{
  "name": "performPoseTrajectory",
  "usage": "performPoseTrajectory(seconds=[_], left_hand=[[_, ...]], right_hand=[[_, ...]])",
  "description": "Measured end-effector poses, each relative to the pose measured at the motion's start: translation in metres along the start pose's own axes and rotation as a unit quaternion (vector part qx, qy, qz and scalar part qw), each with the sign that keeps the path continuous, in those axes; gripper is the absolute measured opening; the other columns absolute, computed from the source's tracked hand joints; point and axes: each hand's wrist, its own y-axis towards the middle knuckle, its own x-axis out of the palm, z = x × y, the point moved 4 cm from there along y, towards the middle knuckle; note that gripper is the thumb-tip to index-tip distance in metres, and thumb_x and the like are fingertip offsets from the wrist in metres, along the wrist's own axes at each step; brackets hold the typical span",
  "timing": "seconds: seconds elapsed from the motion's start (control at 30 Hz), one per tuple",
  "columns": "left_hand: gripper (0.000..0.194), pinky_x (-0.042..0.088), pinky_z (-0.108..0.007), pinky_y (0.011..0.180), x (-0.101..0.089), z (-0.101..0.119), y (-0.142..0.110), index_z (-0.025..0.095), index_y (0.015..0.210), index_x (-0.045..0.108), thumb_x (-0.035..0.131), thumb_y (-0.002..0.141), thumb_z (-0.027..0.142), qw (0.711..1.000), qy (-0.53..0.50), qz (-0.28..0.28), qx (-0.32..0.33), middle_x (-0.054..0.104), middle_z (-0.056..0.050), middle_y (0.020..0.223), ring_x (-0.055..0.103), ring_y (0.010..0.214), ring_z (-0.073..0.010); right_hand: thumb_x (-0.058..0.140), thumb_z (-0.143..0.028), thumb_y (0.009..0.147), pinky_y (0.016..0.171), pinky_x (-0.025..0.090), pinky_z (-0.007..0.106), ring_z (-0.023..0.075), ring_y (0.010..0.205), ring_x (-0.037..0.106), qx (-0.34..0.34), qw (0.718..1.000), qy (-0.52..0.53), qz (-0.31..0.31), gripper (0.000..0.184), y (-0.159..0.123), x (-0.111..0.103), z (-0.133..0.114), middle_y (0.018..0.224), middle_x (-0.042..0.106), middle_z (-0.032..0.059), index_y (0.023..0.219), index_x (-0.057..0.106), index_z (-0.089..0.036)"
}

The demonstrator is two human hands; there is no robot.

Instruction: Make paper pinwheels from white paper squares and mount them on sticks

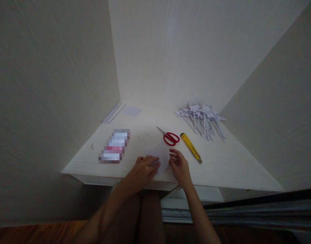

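Observation:
A small white sheet of paper (162,159) lies near the front edge of the white tabletop. My left hand (145,166) holds the sheet's left side, with bent fingers pressed on it. Beside the paper's right edge is my right hand (179,165), its fingers curved and a little apart; whether they touch the edge is hard to make out. Just behind the paper lie scissors (171,138) with red handles, their tips toward the back left. A yellow utility knife (191,148) rests to the right, some blade showing at its near end.
A pixelated pinkish object (114,146) lies at left, near a small tan bit (91,146). White paper sticks (114,113) and a flat paper piece (131,110) are at the back left. Paper pinwheel-like shapes on sticks (202,117) are piled back right. Walls enclose three sides.

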Motion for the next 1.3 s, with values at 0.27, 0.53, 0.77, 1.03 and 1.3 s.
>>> performPoseTrajectory(seconds=[0.27, 0.53, 0.77, 1.03, 1.3], left_hand=[[0.030, 0.028, -0.046, 0.093, 0.005, 0.002, -0.002, 0.031, 0.115, 0.053, 0.042, 0.087, 0.027, 0.999, 0.052, 0.003, -0.007, 0.049, -0.003, 0.128, 0.037, 0.118, -0.0262], [0.036, 0.030, -0.048, 0.095, 0.003, 0.000, -0.001, 0.030, 0.124, 0.045, 0.038, 0.089, 0.035, 0.995, 0.088, 0.041, -0.026, 0.043, -0.004, 0.134, 0.034, 0.124, -0.0278], [0.043, 0.030, -0.039, 0.102, 0.000, -0.037, 0.012, 0.014, 0.127, 0.041, 0.029, 0.092, 0.034, 0.992, 0.115, 0.036, -0.033, 0.038, -0.011, 0.137, 0.034, 0.127, -0.0195], [0.044, 0.027, -0.040, 0.104, 0.007, -0.069, 0.049, 0.008, 0.131, 0.034, 0.023, 0.088, 0.012, 0.992, 0.113, -0.049, -0.027, 0.031, -0.013, 0.140, 0.029, 0.129, -0.0197], [0.059, 0.023, -0.041, 0.107, -0.012, -0.066, 0.070, 0.006, 0.127, 0.038, 0.027, 0.071, -0.005, 0.996, 0.046, 0.058, -0.056, 0.033, -0.014, 0.139, 0.027, 0.130, -0.0181]], right_hand=[[0.041, -0.033, 0.085, 0.082, 0.046, 0.033, 0.0190, 0.096, 0.057, -0.033, 0.997, -0.065, 0.029, 0.032, -0.002, -0.005, -0.019, 0.108, 0.061, 0.0105, 0.107, 0.057, -0.016], [0.049, -0.024, 0.076, 0.049, 0.040, 0.024, 0.0102, 0.047, 0.043, -0.030, 0.984, -0.176, 0.020, 0.036, -0.003, -0.005, -0.019, 0.078, 0.065, 0.0045, 0.109, 0.059, -0.014], [0.049, -0.026, 0.074, 0.041, 0.031, 0.022, 0.0084, 0.042, 0.035, 0.052, 0.982, -0.091, 0.155, 0.034, -0.004, -0.022, -0.003, 0.057, 0.052, -0.0007, 0.102, 0.062, -0.011], [0.056, -0.021, 0.070, 0.055, 0.045, 0.026, 0.0136, 0.063, 0.054, 0.048, 0.983, 0.039, 0.174, 0.065, -0.001, -0.020, 0.000, 0.081, 0.057, 0.0032, 0.130, 0.032, -0.019], [0.055, -0.022, 0.071, 0.049, 0.040, 0.023, 0.0104, 0.051, 0.044, 0.047, 0.990, -0.005, 0.134, 0.055, 0.001, -0.017, -0.001, 0.062, 0.047, -0.0053, 0.123, 0.038, -0.018]])
